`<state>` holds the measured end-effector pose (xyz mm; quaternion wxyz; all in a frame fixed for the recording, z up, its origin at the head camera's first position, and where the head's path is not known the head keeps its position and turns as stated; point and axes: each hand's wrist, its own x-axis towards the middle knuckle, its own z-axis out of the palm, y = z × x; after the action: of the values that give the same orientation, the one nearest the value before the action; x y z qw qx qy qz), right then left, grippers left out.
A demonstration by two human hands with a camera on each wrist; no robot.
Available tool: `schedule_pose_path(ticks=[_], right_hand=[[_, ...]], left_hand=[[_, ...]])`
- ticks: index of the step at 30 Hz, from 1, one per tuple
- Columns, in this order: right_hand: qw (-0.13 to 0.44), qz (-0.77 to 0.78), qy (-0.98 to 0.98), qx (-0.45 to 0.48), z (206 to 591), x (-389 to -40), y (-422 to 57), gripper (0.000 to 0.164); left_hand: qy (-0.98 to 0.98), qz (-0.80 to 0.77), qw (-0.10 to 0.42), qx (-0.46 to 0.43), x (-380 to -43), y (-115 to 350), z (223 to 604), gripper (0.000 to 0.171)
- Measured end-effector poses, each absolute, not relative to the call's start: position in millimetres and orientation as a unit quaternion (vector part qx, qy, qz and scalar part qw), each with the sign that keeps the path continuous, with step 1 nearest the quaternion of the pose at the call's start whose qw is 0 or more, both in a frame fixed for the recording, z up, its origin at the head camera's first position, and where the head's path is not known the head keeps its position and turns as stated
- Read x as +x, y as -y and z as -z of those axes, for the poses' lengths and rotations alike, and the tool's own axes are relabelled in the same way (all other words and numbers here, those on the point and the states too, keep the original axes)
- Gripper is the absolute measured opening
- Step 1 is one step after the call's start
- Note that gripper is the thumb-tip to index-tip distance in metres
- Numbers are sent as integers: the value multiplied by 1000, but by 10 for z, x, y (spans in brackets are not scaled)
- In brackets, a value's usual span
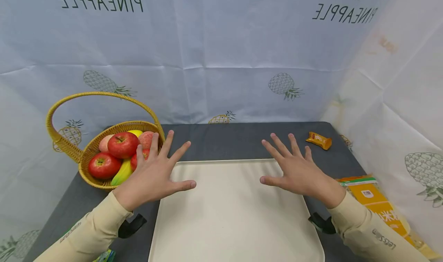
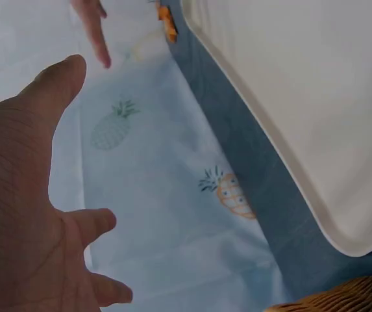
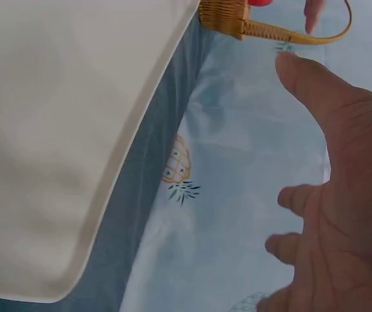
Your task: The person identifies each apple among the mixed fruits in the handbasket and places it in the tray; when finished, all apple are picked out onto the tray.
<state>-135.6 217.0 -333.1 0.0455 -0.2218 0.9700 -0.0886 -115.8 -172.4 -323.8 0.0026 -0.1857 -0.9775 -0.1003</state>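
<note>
Fingers spread, my left hand (image 1: 155, 173) hovers over the left side of a cream tray (image 1: 228, 216), near a wicker basket (image 1: 88, 154). My right hand (image 1: 301, 169) is likewise spread, above the tray's right edge; neither hand holds anything. In the basket lie red apples (image 1: 123, 145), a yellow banana (image 1: 122, 172) and pinkish round fruit (image 1: 105, 142), partly hidden behind the left fingers. Both wrist views show the hands apart from the tray, the left hand (image 2: 30, 195) with thumb extended, the right hand (image 3: 348, 188) similarly.
An orange-wrapped snack (image 1: 319, 140) lies at the back right of the dark grey table (image 1: 221, 141). Along the right edge is a yellow package (image 1: 377, 204), partly behind the right sleeve. A colourful packet (image 1: 105, 256) shows beneath the left forearm. Pineapple-print cloth (image 1: 221, 42) hangs behind.
</note>
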Motion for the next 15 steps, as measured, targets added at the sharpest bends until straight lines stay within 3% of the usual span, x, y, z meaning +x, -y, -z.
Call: schedule_pose_path(ticks=[7, 15], right_hand=[[136, 126, -935, -303, 3633, -1366, -2385, 117], [212, 168, -912, -308, 3997, -1323, -2705, 129]], left_hand=[[980, 116, -3, -163, -1159, 1884, 3303, 101], [981, 109, 13, -162, -1266, 2460, 3419, 101]])
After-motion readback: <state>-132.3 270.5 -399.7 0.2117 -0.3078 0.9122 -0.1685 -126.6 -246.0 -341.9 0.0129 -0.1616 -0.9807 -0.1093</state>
